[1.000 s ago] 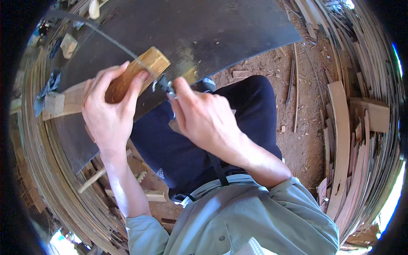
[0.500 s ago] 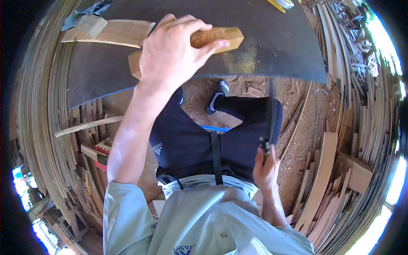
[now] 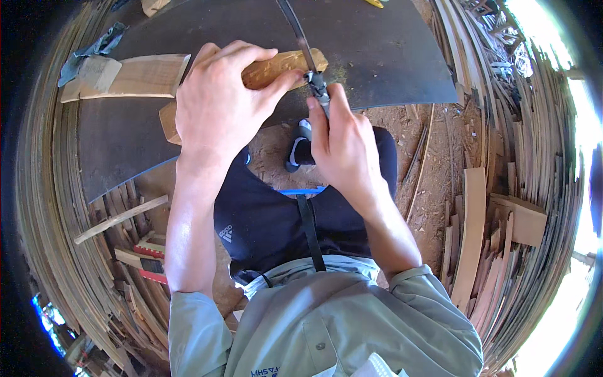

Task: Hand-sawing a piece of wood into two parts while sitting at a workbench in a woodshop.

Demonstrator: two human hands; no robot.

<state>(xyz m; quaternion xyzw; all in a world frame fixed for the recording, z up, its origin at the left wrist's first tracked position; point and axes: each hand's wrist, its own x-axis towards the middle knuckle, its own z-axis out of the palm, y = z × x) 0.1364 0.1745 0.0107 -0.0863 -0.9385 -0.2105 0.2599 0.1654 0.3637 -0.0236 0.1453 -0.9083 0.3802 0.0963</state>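
My left hand (image 3: 217, 103) is wrapped over a yellowish-brown wooden block (image 3: 279, 68), pressing it against the dark tabletop (image 3: 389, 69). The block's right end shows past my fingers, and its left end sticks out beside my wrist; my palm hides the middle. In my right hand (image 3: 348, 141) is a hand tool with a long narrow dark blade (image 3: 300, 39); its exact kind is unclear. The blade crosses the right end of the block and points away from me. My right thumb and fingers close round its handle, close to my left fingertips.
On the tabletop's left lie a flat curved board (image 3: 151, 75) and a bluish cloth (image 3: 103, 44). A yellow item (image 3: 375, 3) is at the far edge. Wood strips (image 3: 468, 239) are stacked on both sides, and a red-and-black item (image 3: 151, 269) sits low on the left.
My right hand has risen from beside my thigh to the block, bringing the blade onto its right end. My left hand keeps its grip on the block. The whole view has shifted slightly.
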